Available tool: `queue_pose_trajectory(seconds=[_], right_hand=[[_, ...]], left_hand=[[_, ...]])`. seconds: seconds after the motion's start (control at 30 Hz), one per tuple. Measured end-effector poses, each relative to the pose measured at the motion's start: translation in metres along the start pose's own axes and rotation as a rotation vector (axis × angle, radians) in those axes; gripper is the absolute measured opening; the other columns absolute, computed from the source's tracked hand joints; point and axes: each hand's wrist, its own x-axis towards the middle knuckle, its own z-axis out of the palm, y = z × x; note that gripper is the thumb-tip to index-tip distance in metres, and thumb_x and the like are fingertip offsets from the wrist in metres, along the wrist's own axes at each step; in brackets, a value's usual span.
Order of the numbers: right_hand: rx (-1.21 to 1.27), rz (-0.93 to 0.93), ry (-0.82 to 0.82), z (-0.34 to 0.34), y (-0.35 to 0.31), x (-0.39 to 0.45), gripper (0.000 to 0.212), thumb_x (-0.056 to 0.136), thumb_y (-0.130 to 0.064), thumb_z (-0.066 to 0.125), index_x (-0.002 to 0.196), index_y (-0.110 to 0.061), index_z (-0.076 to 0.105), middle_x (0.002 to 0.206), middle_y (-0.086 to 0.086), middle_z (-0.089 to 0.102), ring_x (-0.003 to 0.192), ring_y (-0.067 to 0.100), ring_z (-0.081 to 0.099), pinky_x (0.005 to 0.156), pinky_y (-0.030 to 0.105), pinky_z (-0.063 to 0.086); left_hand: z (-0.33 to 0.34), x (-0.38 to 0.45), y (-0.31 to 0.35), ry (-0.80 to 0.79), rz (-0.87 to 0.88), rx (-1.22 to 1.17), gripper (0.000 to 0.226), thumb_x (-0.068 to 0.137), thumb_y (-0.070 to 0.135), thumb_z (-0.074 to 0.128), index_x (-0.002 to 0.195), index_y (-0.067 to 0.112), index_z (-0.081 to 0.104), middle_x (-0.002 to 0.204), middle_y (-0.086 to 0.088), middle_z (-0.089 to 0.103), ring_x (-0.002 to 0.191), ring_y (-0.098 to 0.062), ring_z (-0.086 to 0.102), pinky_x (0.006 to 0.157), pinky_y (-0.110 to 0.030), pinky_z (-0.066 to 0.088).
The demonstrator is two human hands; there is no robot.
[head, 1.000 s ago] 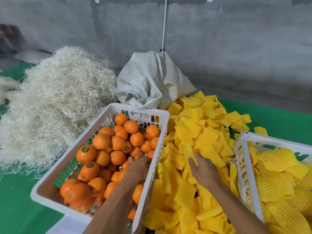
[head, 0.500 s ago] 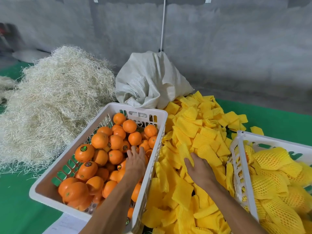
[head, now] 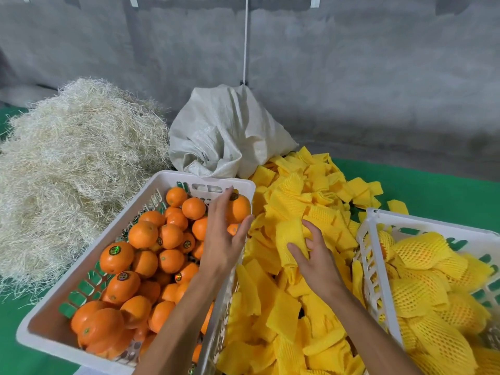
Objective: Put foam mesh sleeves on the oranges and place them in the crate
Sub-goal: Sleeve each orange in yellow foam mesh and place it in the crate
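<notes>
A white crate (head: 48, 318) on the left holds many bare oranges (head: 167, 236). My left hand (head: 221, 239) reaches to its far right corner, fingers wrapped around one orange (head: 239, 208) held above the pile. A heap of flat yellow foam mesh sleeves (head: 305, 201) lies between the two crates. My right hand (head: 316, 261) rests on the heap and pinches one yellow sleeve (head: 290, 239), lifting it off the pile. On the right, a second white crate (head: 370, 239) holds oranges wrapped in yellow mesh (head: 422, 253).
A big mound of pale straw-like fibre (head: 73, 171) fills the left side. A crumpled white woven sack (head: 224, 136) sits behind the crates against a grey concrete wall. Green cloth (head: 438, 196) covers the surface.
My left hand moved farther into the crate and closed around an orange at the far right corner. My right hand gathered one yellow sleeve and raised it from the heap.
</notes>
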Motion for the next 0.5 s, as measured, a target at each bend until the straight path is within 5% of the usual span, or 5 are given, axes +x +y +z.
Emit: queue_pose_trajectory(seconds=[0.17, 0.3, 0.4, 0.5], right_hand=[[0.144, 0.053, 0.192, -0.003, -0.010, 0.002, 0.031, 0.091, -0.051, 0.068, 0.110, -0.054, 0.043, 0.127, -0.007, 0.060, 0.091, 0.002, 0.064, 0.062, 0.015, 0.046], [0.215, 0.049, 0.225, -0.012, -0.010, 0.002, 0.033, 0.097, -0.051, 0.059, 0.126, -0.041, 0.047, 0.132, -0.016, 0.050, 0.130, 0.003, 0.044, 0.089, 0.019, 0.045], [0.230, 0.036, 0.157, -0.015, -0.013, 0.001, 0.059, 0.093, -0.059, 0.058, 0.141, -0.026, 0.051, 0.131, -0.017, 0.057, 0.125, 0.003, 0.054, 0.093, 0.019, 0.047], [0.378, -0.002, 0.055, -0.017, -0.015, -0.001, 0.061, 0.087, -0.056, 0.071, 0.140, -0.028, 0.057, 0.122, -0.008, 0.072, 0.109, 0.012, 0.070, 0.091, 0.029, 0.057]], left_hand=[[0.044, -0.005, 0.032, -0.259, 0.023, 0.024, 0.052, 0.100, 0.047, 0.064, 0.148, 0.048, 0.043, 0.147, 0.011, 0.039, 0.132, 0.000, 0.044, 0.093, -0.013, 0.048], [0.074, -0.014, 0.029, -0.337, -0.015, 0.062, 0.062, 0.095, 0.041, 0.073, 0.150, 0.034, 0.045, 0.143, 0.008, 0.048, 0.124, -0.009, 0.052, 0.093, -0.017, 0.048], [0.074, -0.013, 0.024, -0.298, -0.061, 0.041, 0.059, 0.094, 0.051, 0.071, 0.145, 0.034, 0.048, 0.140, 0.011, 0.050, 0.118, -0.004, 0.053, 0.086, -0.012, 0.049], [0.069, -0.011, 0.023, -0.249, -0.194, -0.001, 0.064, 0.091, 0.063, 0.068, 0.142, 0.032, 0.049, 0.131, 0.012, 0.058, 0.108, -0.004, 0.061, 0.083, -0.024, 0.056]])
